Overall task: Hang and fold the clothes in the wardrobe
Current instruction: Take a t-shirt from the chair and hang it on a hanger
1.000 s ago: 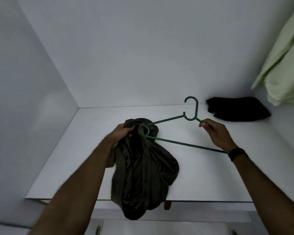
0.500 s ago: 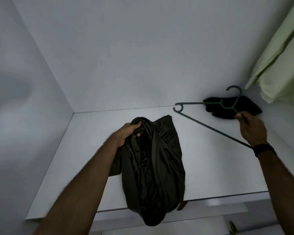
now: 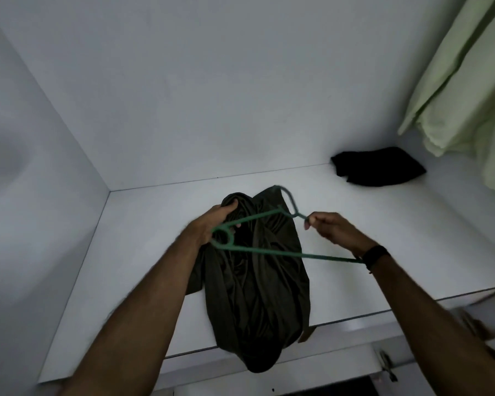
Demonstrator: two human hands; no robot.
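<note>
Left hand [image 3: 216,221]: grips the top of the dark green garment [image 3: 257,281], which droops over the shelf [image 3: 411,238] front edge.
Right hand [image 3: 330,228]: pinches the green hanger [image 3: 269,251] above the garment.
Far right: black cloth [image 3: 377,167] by the back wall; pale green fabric [image 3: 469,81] hanging.

No readable text, label, brand or number shows on anything in view.

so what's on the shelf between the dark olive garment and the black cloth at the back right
Nothing: in the head view the white shelf is bare between the dark olive garment and the black cloth.
</note>
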